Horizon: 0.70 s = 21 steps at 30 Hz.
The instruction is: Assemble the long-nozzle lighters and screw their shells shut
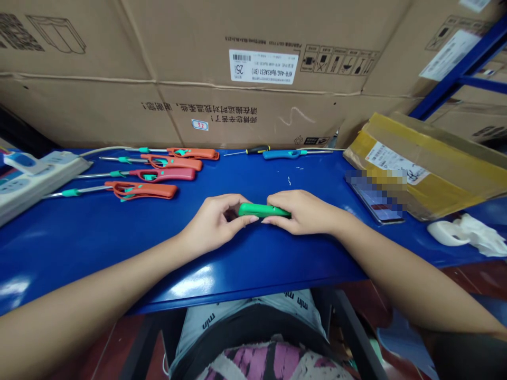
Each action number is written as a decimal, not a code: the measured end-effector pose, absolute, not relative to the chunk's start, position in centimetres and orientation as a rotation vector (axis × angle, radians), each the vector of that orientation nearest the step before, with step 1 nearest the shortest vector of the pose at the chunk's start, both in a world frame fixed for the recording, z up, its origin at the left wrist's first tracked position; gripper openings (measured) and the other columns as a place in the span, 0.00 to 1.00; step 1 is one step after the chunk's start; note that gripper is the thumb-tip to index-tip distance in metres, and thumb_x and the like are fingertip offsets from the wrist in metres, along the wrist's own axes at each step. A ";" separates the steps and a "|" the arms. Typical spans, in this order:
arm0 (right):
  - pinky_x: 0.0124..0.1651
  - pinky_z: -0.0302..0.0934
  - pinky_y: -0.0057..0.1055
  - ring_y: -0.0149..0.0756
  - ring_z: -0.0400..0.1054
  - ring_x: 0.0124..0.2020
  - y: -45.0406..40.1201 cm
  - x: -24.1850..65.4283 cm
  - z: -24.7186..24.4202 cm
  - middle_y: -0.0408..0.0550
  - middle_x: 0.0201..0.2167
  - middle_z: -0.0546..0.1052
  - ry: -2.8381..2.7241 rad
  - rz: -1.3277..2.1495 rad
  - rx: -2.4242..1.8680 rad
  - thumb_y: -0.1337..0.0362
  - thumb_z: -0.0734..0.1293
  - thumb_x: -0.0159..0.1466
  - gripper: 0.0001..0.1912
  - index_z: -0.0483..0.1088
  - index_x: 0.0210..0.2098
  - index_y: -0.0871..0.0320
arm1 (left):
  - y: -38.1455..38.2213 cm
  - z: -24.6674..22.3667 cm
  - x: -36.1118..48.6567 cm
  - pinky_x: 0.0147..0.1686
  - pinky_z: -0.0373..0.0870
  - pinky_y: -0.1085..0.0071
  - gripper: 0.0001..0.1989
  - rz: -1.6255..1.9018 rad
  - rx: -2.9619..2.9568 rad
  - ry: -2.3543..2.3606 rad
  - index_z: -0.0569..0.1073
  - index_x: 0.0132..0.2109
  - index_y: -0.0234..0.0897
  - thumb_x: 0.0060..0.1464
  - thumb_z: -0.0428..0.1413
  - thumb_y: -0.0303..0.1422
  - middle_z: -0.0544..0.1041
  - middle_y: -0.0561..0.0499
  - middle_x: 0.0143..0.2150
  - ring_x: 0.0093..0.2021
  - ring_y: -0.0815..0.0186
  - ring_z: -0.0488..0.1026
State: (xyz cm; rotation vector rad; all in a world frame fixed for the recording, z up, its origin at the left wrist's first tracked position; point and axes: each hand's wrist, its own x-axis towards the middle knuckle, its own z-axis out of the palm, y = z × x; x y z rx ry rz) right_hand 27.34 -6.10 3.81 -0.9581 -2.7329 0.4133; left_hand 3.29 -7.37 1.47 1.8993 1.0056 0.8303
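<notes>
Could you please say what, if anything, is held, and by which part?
A green piece, by its opposite ends, in the left hand and right hand.

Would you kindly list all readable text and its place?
"KFR-46G/BpR3AES1 (B1)": white paper label.
"25": same label.
"师傅您辛苦了!": brown cardboard.
"请在搬运时对我温柔些,谢谢您!": same cardboard.
"33", apparently: small blue-edged sticker.
"min", apparently: pale cloth garment.
Other print: too small or blurred.

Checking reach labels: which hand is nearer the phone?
Right. The right hand, holding the green piece, is left of the phone; the left hand, holding the same piece, is farther left.
</notes>
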 end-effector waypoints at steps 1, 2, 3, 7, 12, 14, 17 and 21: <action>0.34 0.50 0.30 0.35 0.64 0.30 -6.2 27.3 3.9 0.47 0.30 0.73 -2.748 0.356 -0.956 0.52 0.62 0.71 0.16 0.65 0.33 0.57 | -7.5 1.5 3.2 0.30 0.67 0.73 0.13 0.848 1.955 0.997 0.77 0.39 0.33 0.57 0.63 0.41 0.76 0.51 0.30 0.29 0.69 0.69; 0.34 0.51 0.30 0.36 0.64 0.31 -6.3 27.2 3.9 0.47 0.31 0.74 -2.757 0.315 -0.961 0.53 0.62 0.72 0.16 0.66 0.33 0.57 | -7.6 1.5 3.2 0.30 0.67 0.73 0.13 0.860 1.993 0.991 0.78 0.39 0.33 0.57 0.62 0.41 0.76 0.51 0.31 0.29 0.68 0.69; 0.34 0.51 0.30 0.36 0.64 0.31 -6.4 27.2 4.0 0.47 0.31 0.74 -2.760 0.298 -0.970 0.53 0.62 0.72 0.15 0.66 0.33 0.57 | -7.6 1.5 3.2 0.30 0.67 0.73 0.13 0.866 2.012 0.990 0.78 0.39 0.33 0.58 0.62 0.41 0.76 0.51 0.31 0.29 0.68 0.69; 0.33 0.50 0.29 0.35 0.65 0.31 -5.9 27.7 4.2 0.45 0.32 0.75 -2.712 0.413 -1.045 0.51 0.64 0.71 0.17 0.68 0.33 0.57 | -7.2 1.3 3.4 0.29 0.65 0.73 0.15 0.833 2.033 1.060 0.77 0.37 0.34 0.57 0.61 0.44 0.75 0.53 0.28 0.28 0.68 0.68; 0.40 0.56 0.30 0.37 0.69 0.37 -4.1 29.6 4.0 0.49 0.39 0.78 -2.684 0.561 -1.058 0.55 0.65 0.70 0.12 0.73 0.42 0.58 | -5.8 1.0 2.6 0.39 0.67 0.67 0.15 0.801 2.196 1.209 0.78 0.39 0.36 0.56 0.61 0.45 0.79 0.50 0.36 0.37 0.62 0.74; 0.40 0.57 0.30 0.37 0.69 0.38 -3.6 30.3 4.0 0.50 0.39 0.78 -2.681 0.580 -1.095 0.56 0.66 0.69 0.12 0.74 0.43 0.58 | -5.1 0.8 2.1 0.39 0.67 0.66 0.16 0.792 2.224 1.255 0.79 0.39 0.37 0.55 0.61 0.47 0.79 0.49 0.37 0.37 0.60 0.74; 0.39 0.57 0.30 0.37 0.69 0.36 -3.4 30.7 4.0 0.50 0.37 0.78 -2.672 0.607 -1.140 0.56 0.66 0.69 0.12 0.74 0.42 0.59 | -4.6 0.7 1.6 0.38 0.67 0.65 0.18 0.779 2.249 1.271 0.78 0.38 0.37 0.54 0.60 0.49 0.79 0.48 0.36 0.38 0.58 0.74; 0.36 0.55 0.29 0.35 0.67 0.33 -3.6 30.6 4.1 0.49 0.35 0.77 -2.730 0.577 -1.134 0.59 0.65 0.69 0.10 0.73 0.39 0.60 | -4.8 1.0 1.6 0.38 0.68 0.64 0.20 0.703 2.198 1.254 0.78 0.38 0.36 0.53 0.60 0.50 0.77 0.46 0.38 0.38 0.57 0.74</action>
